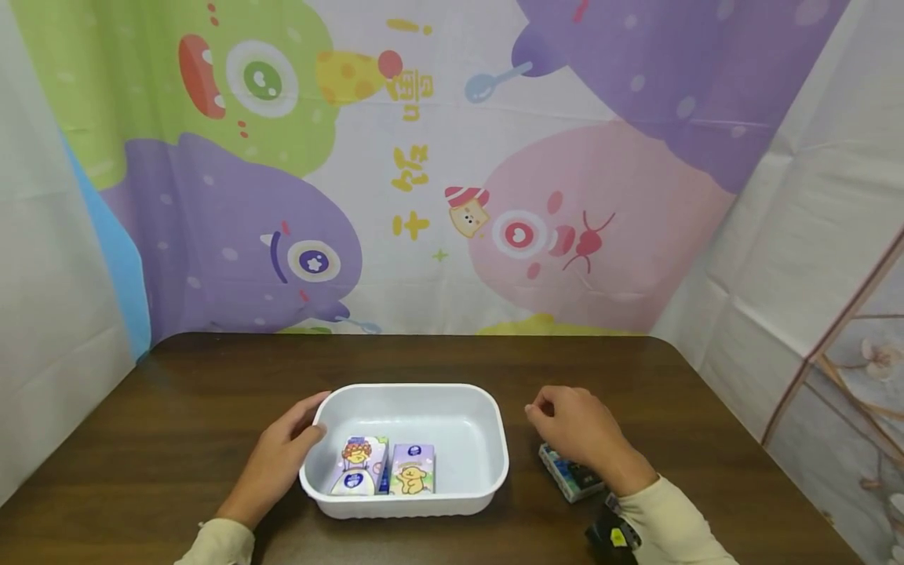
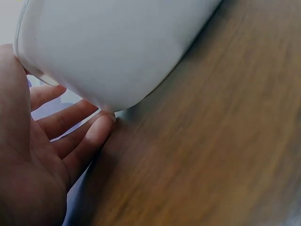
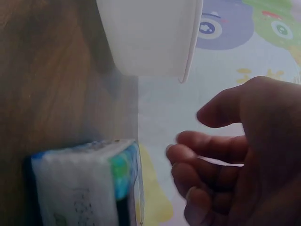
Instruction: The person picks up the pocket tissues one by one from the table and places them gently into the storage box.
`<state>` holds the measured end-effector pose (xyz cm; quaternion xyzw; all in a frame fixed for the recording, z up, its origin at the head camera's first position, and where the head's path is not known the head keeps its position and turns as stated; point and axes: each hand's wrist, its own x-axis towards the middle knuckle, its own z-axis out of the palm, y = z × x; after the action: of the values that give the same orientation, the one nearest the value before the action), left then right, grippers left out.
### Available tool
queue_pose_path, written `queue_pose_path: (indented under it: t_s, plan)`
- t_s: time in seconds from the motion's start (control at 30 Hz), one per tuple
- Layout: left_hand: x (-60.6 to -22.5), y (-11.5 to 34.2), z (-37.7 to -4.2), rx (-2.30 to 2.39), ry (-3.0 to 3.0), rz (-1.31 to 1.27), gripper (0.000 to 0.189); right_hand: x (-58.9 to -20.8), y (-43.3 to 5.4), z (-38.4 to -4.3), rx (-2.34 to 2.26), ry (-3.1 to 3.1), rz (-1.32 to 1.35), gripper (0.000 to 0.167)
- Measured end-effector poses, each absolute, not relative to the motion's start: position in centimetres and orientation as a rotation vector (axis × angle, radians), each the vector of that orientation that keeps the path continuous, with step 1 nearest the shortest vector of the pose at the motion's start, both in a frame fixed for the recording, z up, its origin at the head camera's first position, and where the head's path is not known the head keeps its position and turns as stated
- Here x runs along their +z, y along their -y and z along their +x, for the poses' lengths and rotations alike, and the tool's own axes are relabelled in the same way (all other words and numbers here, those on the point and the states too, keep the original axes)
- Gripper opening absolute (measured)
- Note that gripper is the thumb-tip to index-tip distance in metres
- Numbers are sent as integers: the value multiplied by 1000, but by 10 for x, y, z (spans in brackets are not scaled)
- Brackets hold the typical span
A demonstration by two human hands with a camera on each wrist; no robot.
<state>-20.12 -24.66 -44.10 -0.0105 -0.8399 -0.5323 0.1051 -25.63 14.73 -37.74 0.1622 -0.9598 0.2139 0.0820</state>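
1. Taking the white plastic basin [image 1: 406, 508] as my clock's centre, with 12 pointing away from me, I find the black wrist strap [image 1: 613, 536] nearest, at 4 o'clock, beside the right sleeve [image 1: 674, 518].
2. At 3 o'clock, outside the basin, a blue-green tissue pack [image 1: 570, 480] lies on the brown wooden table [image 1: 141, 486].
3. Over that pack I have the right hand [image 1: 582, 428], fingers loosely curled and holding nothing; my right wrist feed shows a gap between thumb and fingertips, with the pack apart from them.
4. At 9 o'clock the left hand [image 1: 278, 455] grips the basin, thumb over the rim, fingers spread against its outside.
5. Inside the basin I see a curly-haired-figure tissue pack [image 1: 359, 464] towards 8 o'clock and a lilac puppy tissue pack [image 1: 413, 469] near 6.
6. Farthest, at 12, hangs a cartoon-monster curtain [image 1: 438, 290].
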Motion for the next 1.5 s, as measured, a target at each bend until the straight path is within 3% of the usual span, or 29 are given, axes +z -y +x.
queue_pose_path:
  t_s: [1.5]
  plan:
    - [-441, 246, -201, -1571, 2481, -22, 45, -381, -163, -259, 179, 3017, 243, 23]
